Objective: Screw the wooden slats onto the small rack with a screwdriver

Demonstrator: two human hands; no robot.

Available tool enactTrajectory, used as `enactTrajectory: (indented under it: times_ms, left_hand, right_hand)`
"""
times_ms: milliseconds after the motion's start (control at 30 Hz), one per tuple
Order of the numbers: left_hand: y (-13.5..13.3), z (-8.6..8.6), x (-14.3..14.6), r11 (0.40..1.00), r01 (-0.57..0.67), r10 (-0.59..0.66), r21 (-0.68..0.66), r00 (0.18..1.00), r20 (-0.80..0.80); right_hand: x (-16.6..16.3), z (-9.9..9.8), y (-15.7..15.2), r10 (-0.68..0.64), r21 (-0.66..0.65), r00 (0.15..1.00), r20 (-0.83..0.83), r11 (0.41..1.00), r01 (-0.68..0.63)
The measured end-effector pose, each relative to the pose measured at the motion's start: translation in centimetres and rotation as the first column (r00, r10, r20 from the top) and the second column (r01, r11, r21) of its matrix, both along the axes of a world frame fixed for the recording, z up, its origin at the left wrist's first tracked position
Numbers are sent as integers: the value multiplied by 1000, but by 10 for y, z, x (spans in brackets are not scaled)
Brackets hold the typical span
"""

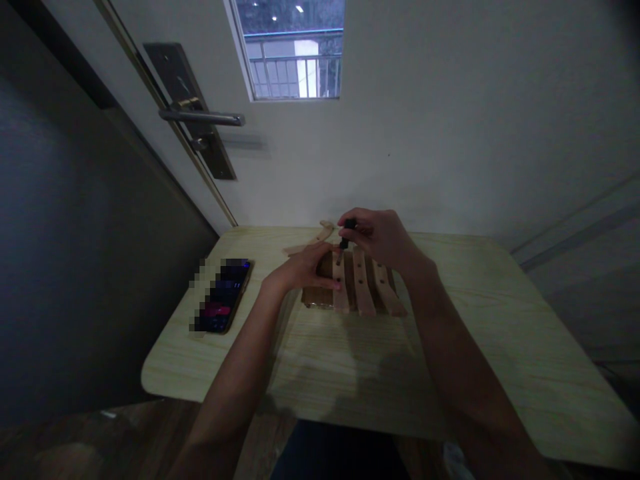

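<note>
A small wooden assembly point(367, 293) of several pale slats on a darker base lies in the middle of the light wood table point(380, 373). My left hand point(305, 267) rests on its left end, fingers curled over the leftmost slat. My right hand point(377, 237) hovers over the far end of the slats, fingers closed on a small black tool point(347, 232) whose tip points down at a slat. Loose wooden pieces point(313, 241) lie just behind my left hand.
A phone point(223, 295) with a lit screen lies face up near the table's left edge. A door with a metal lever handle point(203, 117) stands at the far left, and a white wall with a small window point(293, 50) runs behind the table.
</note>
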State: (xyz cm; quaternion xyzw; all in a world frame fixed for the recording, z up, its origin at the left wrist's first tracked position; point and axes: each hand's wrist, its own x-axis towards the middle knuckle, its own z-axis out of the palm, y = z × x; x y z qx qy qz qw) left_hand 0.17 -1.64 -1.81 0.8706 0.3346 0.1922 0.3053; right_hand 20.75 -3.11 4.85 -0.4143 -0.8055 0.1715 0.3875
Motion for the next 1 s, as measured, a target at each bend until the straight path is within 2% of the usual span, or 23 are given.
enactTrajectory:
  times_ms: [200,333,433,500,567,667,800,1000]
  left_hand:
    - [1,-2,-1,1000,10,-10,16,1000,-10]
    - [1,-2,-1,1000,12,-12,19,1000,-13]
    - [1,-2,0,1000,14,-14,18,1000,-7]
    - [1,-2,0,999,19,-19,28,1000,10]
    - [2,-3,1,999,31,-32,37,999,23]
    - [2,-3,0,999,22,-22,35,1000,6]
    - [0,-1,-1,1000,-3,3,19,1000,-15]
    - [3,-8,-4,1000,22,-22,23,1000,6]
  right_hand:
    - [-1,0,-1,-25,20,1000,-19,999,25]
    - [1,4,-4,-40,164,995,-89,985,54]
    - [4,7,-6,9,223,1000,27,975,-15]
    - [4,6,-7,54,146,984,173,986,-80]
    - [3,4,-9,80,38,946,313,995,-96]
    - [-1,-2,-12,23,-36,871,491,999,-6]
    - [-12,-4,-17,-46,-59,707,706,991,123]
    - [-26,5,-25,-84,-19,585,807,985,169]
